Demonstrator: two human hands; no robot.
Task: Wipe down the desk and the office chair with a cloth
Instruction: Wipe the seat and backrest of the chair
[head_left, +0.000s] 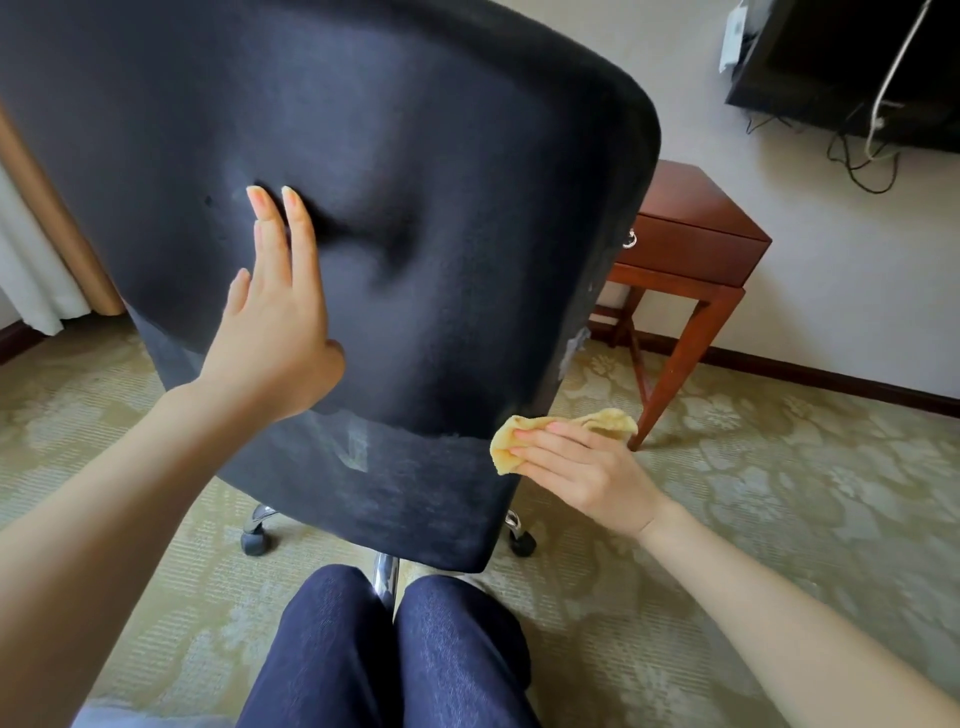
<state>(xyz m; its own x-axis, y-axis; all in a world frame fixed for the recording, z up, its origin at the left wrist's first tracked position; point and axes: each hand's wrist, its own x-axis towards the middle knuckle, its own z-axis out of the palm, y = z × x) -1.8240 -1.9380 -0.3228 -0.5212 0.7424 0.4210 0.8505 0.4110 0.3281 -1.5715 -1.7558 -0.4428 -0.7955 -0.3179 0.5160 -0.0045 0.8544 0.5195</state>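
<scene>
Brace black fabric office-chair backrest (415, 234) with left hand (275, 332), straight fingers flat at 9 o'clock. Grip crumpled yellow cloth (506, 447) in right hand (576, 467), fingers together over it, at backrest's 4 o'clock edge. Wipe pale dusty band (363, 467) in firm overlapping strokes.

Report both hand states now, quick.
Left hand: open, flat against the chair back.
Right hand: holding the yellow cloth at its edge.

The scene is lit brightly and evenly by soft, diffuse light. A pale sheen is seen on the chair back (415, 208); faint shadows are cast on the carpet (753, 493). Edges are bowed by the wide lens.
</scene>
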